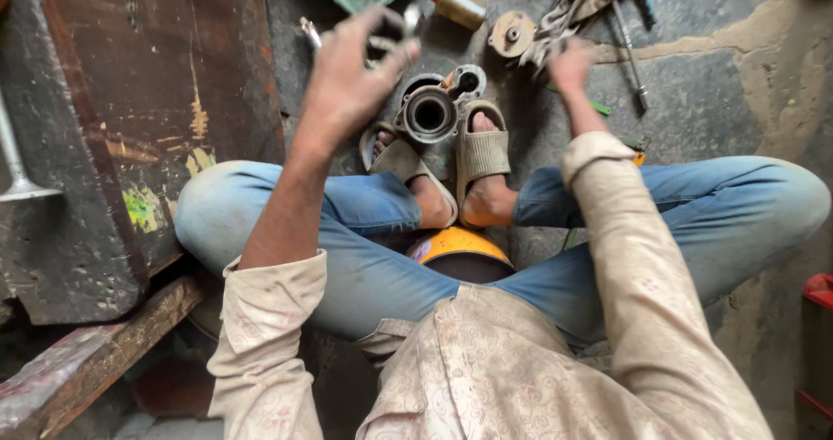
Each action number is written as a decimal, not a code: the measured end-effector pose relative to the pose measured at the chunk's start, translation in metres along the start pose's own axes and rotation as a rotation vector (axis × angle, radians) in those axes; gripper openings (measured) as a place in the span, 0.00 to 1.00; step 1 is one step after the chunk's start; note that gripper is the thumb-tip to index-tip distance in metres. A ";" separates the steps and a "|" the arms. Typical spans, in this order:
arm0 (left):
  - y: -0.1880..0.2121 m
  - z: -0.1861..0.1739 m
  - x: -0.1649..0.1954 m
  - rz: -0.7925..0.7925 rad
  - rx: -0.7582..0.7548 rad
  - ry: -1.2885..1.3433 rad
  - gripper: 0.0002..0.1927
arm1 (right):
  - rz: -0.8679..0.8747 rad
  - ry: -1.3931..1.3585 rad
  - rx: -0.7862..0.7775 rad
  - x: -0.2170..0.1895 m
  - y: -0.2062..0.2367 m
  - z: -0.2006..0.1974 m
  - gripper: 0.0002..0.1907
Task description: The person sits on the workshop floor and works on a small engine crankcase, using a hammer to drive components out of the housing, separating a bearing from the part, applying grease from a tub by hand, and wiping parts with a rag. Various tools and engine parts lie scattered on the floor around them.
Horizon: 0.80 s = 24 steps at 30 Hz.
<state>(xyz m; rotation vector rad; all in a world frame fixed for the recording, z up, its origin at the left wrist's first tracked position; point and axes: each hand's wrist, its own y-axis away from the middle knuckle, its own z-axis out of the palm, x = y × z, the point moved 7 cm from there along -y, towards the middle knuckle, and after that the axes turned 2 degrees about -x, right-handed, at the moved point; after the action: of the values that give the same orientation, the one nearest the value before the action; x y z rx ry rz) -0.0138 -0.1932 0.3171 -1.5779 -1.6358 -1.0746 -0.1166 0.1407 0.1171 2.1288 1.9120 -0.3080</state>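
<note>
The person sits low over the concrete floor [711,101] with both sandalled feet braced against a round metal housing [429,114], a grey casting with an open bore facing up. It stands upright between the sandals, held there by the feet and not by either hand. The left hand [351,80] is raised just above and left of it, fingers [392,48] curled round a small metal part [388,39]; motion blur hides what kind of part it is. The right hand [571,65] reaches further out toward a bunched grey rag [583,2] lying among loose tools, and blur keeps me from telling whether its fingers have closed on the cloth.

By my reading the work is midway: the housing's bore is bare, with nothing seated in it, and pieces lie about. A round disc-shaped part [510,32], a small oil bottle [455,4] and a long screwdriver [630,54] are scattered on the floor beyond it.
</note>
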 end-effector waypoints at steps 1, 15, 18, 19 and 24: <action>-0.002 -0.009 0.000 0.031 0.049 0.035 0.16 | 0.089 -0.133 0.138 0.017 -0.006 -0.016 0.24; 0.014 -0.065 -0.012 0.004 0.489 0.002 0.25 | 0.163 -1.045 0.221 0.220 0.007 -0.177 0.32; 0.016 -0.063 -0.006 -0.146 0.425 -0.006 0.25 | 0.176 -0.891 0.141 0.231 0.022 -0.188 0.30; 0.018 -0.061 -0.004 -0.191 0.388 -0.011 0.24 | 0.162 -0.730 0.185 0.225 0.025 -0.190 0.30; 0.029 -0.066 0.033 0.176 0.398 0.128 0.19 | 0.136 0.174 0.036 0.103 0.032 -0.104 0.32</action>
<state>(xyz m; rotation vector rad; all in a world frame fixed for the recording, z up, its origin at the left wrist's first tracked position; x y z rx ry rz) 0.0045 -0.2359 0.3814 -1.3314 -1.4840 -0.6912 -0.0758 0.2687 0.1832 2.3655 1.8502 -0.1347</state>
